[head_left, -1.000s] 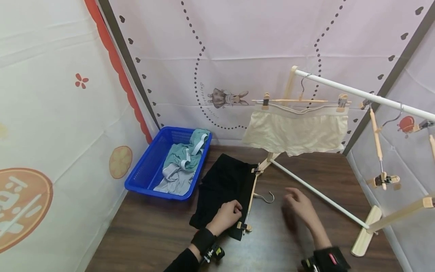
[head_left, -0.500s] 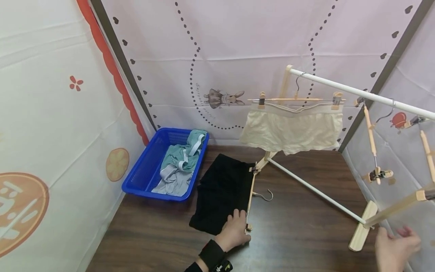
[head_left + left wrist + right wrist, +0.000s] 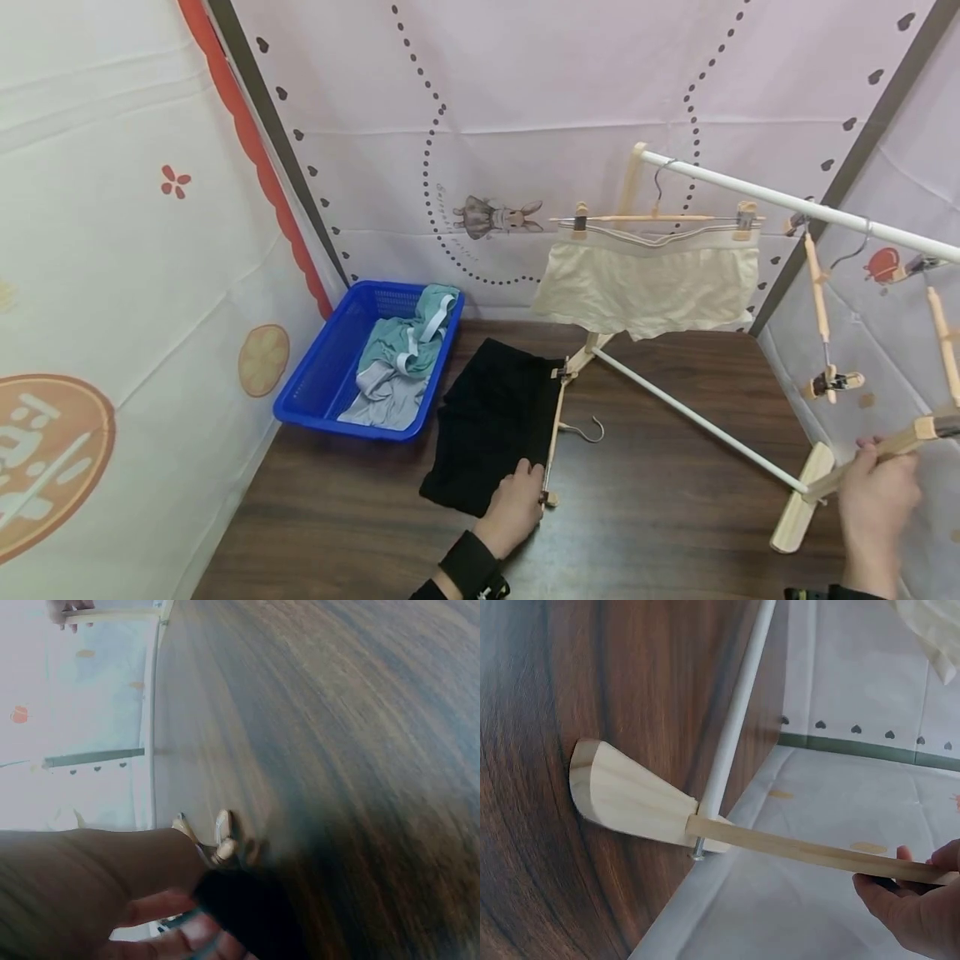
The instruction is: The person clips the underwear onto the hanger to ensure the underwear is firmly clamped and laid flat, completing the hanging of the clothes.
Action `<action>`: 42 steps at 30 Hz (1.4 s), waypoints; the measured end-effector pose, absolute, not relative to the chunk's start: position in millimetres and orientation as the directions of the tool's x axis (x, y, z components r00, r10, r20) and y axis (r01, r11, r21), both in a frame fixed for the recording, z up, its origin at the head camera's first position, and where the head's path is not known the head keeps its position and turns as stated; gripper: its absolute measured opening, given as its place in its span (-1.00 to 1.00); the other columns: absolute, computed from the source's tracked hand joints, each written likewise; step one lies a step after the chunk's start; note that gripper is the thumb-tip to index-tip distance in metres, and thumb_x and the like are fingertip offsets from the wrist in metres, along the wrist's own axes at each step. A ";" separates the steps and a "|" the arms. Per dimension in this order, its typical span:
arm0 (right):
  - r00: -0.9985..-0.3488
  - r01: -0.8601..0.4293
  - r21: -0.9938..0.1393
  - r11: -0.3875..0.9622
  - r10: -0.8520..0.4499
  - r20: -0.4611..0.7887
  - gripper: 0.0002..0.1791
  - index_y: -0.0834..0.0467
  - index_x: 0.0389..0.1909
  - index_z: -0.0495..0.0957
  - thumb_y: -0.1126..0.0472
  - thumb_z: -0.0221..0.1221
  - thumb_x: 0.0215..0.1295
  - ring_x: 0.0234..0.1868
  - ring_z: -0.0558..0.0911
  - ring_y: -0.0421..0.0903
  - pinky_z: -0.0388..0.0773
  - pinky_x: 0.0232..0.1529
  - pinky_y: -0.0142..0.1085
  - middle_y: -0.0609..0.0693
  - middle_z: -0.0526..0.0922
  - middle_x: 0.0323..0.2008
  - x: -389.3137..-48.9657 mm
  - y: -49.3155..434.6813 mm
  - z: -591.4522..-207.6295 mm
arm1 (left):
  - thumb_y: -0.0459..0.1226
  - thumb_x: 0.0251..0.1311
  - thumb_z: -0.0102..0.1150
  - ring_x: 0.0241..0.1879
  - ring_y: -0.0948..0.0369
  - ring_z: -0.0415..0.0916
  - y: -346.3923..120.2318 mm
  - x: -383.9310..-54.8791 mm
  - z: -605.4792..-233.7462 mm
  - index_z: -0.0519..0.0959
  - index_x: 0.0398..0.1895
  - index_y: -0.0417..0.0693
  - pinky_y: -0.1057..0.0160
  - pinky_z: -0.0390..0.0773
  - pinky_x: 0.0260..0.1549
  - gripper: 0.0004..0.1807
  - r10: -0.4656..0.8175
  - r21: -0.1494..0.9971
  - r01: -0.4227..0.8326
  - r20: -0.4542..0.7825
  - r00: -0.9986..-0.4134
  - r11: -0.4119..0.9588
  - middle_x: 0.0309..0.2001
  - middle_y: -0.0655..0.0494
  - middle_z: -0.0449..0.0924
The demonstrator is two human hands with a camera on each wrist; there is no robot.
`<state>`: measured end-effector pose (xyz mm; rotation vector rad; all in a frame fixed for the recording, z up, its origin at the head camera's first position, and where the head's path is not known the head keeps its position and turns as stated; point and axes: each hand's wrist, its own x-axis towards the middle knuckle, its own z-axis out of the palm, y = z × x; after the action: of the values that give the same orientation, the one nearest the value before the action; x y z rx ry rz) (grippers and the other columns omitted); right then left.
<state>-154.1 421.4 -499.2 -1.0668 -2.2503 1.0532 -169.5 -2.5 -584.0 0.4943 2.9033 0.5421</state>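
Note:
Black shorts (image 3: 480, 433) lie flat on the wooden table, their waistband fixed to a clip hanger (image 3: 557, 412) with its metal hook turned right. My left hand (image 3: 512, 508) grips the near corner of the waistband, right beside the hanger's near clip (image 3: 552, 500). In the left wrist view the fingers bend around the black cloth (image 3: 251, 907). My right hand (image 3: 879, 500) holds the near wooden upright (image 3: 802, 851) of a drying rack; in the right wrist view thumb and fingers wrap it above the rack's wooden foot (image 3: 630, 791).
Cream shorts (image 3: 645, 283) hang by two clips from the rack's white rail (image 3: 780, 200). Two bare clip hangers hang farther right, one a wooden clip hanger (image 3: 817, 292). A blue basket (image 3: 318, 392) with teal and grey clothes stands left. Printed cloth walls surround the table.
My right hand has moved right from over the table and taken hold of the rack's upright. My left hand has shifted slightly toward the near clip. The shorts have stayed in place.

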 end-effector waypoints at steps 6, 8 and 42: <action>-0.621 0.446 -0.754 0.483 0.774 0.128 -0.50 0.44 0.36 0.22 0.24 -0.28 0.55 -0.12 0.64 0.20 0.39 -0.32 -0.20 0.43 0.55 0.17 -155.7 425.3 -500.9 | -0.27 0.24 0.36 -0.52 0.11 0.42 5.5 -172.5 -579.5 0.54 -0.11 -0.15 0.19 0.44 -0.63 -0.75 0.298 0.365 0.251 -0.077 -0.951 0.897 -0.22 -0.04 0.39; -0.609 0.438 -0.751 0.494 0.778 0.157 -0.52 0.43 0.33 0.26 0.26 -0.25 0.53 -0.27 0.57 0.04 0.33 -0.35 -0.25 0.41 0.58 0.13 -156.1 425.9 -501.6 | -0.17 0.33 0.30 -0.46 0.05 0.44 15.7 -175.4 -577.0 0.54 -0.04 -0.16 0.13 0.48 -0.59 -0.71 0.266 0.321 0.219 -0.109 -0.958 0.921 -0.14 -0.09 0.41; -0.568 0.391 -0.788 0.476 0.798 0.200 -0.51 0.47 0.29 0.28 0.24 -0.26 0.51 0.07 0.47 0.57 0.29 0.01 0.36 0.47 0.54 0.09 -155.5 422.3 -510.7 | -0.31 0.20 0.25 -0.53 -0.04 0.53 -23.0 -222.5 -506.6 0.53 -0.49 -0.06 0.00 0.46 -0.65 -0.86 0.021 0.279 0.045 0.088 -0.996 0.959 -0.55 -0.05 0.49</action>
<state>-155.5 422.3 -510.7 -0.9812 -2.1674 0.9546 -222.5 -23.0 -506.6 0.0543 3.1928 0.4575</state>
